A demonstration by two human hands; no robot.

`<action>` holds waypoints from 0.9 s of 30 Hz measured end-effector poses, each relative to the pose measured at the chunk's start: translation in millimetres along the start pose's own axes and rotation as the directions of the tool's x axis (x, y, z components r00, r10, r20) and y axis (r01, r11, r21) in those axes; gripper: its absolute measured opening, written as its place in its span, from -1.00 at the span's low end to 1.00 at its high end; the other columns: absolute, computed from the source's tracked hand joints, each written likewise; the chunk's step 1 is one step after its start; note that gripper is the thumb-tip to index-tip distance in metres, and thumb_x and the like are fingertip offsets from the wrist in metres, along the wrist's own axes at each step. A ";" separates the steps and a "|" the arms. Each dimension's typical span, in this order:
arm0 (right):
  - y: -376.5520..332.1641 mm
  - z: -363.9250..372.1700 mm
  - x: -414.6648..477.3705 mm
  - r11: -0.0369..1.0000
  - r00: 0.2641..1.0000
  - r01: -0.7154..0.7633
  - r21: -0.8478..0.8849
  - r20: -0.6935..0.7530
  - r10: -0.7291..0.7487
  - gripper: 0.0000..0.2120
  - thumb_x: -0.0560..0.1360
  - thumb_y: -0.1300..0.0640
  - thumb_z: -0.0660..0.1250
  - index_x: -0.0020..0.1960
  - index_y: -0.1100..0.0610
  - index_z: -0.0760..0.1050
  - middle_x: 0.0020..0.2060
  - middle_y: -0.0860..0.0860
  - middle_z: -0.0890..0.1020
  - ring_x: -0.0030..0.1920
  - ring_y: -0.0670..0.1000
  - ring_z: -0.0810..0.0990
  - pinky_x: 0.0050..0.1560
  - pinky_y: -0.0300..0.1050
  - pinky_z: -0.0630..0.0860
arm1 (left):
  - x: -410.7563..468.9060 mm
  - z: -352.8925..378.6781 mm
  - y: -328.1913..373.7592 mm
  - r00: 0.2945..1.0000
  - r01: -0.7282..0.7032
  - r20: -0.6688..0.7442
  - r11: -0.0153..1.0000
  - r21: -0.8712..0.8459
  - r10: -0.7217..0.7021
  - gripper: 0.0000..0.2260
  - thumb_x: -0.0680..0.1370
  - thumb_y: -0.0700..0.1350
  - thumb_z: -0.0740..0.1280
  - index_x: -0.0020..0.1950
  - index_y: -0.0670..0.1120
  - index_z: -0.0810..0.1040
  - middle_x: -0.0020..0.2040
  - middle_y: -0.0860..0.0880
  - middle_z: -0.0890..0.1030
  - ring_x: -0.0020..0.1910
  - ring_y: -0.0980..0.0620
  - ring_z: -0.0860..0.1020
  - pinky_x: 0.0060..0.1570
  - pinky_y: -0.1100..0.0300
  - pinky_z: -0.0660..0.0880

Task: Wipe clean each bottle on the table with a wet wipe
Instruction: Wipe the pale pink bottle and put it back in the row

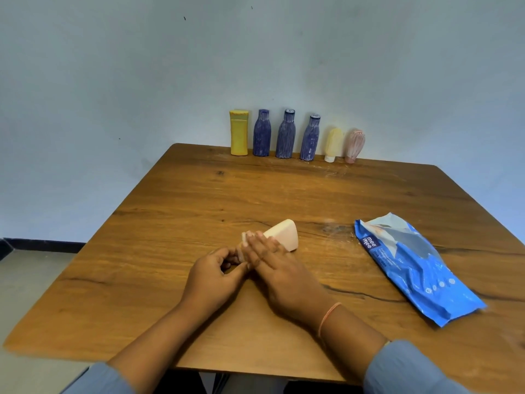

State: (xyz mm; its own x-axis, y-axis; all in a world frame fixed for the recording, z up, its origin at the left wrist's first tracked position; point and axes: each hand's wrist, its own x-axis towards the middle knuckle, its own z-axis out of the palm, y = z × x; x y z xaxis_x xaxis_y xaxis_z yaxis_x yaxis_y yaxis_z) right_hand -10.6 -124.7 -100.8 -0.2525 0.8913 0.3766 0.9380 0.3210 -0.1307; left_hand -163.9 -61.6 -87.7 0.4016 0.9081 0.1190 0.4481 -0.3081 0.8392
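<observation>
1. A pale tube bottle [284, 237] lies on its side at the centre of the wooden table [170, 223].
2. The left hand [216, 270] pinches its narrow end with curled fingers.
3. The right hand [274, 264] lies flat beside the left and touches it, its straight fingers pressing a white wet wipe [245, 236] onto the bottle.
4. In the upper centre of the frame, a yellow bottle [239, 133], 3 blue bottles [286, 135], a cream tube [333, 143] and a pink tube [354, 145] stand in a row.
5. A blue wet wipes pack [414, 265] lies at the right.

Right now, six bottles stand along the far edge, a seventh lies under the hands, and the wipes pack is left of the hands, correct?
Not the pack: the head view shows the wipes pack right of the hands, not left. The rest holds: six bottles along the far edge, a pale bottle under the left hand and right hand.
</observation>
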 end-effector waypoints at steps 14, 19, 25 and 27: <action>-7.6 -3.7 6.3 0.993 0.998 -0.056 0.106 -0.007 0.057 -0.45 0.50 0.14 -0.06 0.48 0.22 0.10 0.47 0.13 0.14 0.46 0.02 0.01 0.42 -0.04 -0.16 | 3.5 -5.7 6.7 0.996 0.075 0.053 0.990 -0.116 -0.069 -0.88 0.44 -0.20 0.42 -0.14 0.02 0.57 -0.24 0.10 0.62 -0.27 0.25 0.56 -0.28 0.54 0.40; 24.2 -16.6 13.1 0.935 0.945 -0.326 0.137 0.014 0.328 -0.46 0.52 0.24 0.00 0.50 0.19 0.04 0.50 0.10 0.07 0.51 0.01 -0.02 0.47 -0.18 -0.15 | 7.0 -11.3 11.4 0.983 0.163 0.111 0.971 -0.173 -0.146 -0.95 0.43 -0.14 0.44 -0.15 0.01 0.62 -0.33 0.11 0.64 -0.32 0.27 0.56 -0.34 0.51 0.40; 19.6 -13.6 1.5 0.916 0.933 -0.358 0.181 0.018 0.361 -0.45 0.52 0.26 -0.01 0.51 0.18 0.03 0.51 0.08 0.03 0.51 -0.01 -0.04 0.42 -0.25 -0.05 | 1.3 -11.4 14.7 0.962 0.265 0.156 0.906 -0.329 -0.225 -0.72 0.40 -0.19 0.46 0.07 0.01 0.52 -0.38 0.04 0.61 -0.27 0.11 0.56 -0.21 0.38 0.47; 18.8 -11.9 0.4 0.912 0.926 -0.374 0.170 0.022 0.376 -0.44 0.53 0.29 0.02 0.51 0.19 0.02 0.51 0.09 0.03 0.51 0.00 -0.04 0.42 -0.26 -0.08 | -1.4 -11.0 15.7 0.970 0.230 0.148 0.930 -0.286 -0.194 -0.51 0.39 -0.20 0.47 0.21 0.10 0.37 -0.32 -0.05 0.60 -0.29 0.15 0.55 -0.21 0.43 0.44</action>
State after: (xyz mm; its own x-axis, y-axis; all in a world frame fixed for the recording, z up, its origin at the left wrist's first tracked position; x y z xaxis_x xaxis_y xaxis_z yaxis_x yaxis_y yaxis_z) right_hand 9.8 -122.1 -92.2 0.1135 0.9533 0.2800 0.9093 0.0139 -0.4160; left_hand -166.3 -64.6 -68.9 0.4208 0.8983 -0.1265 0.2811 0.0035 0.9597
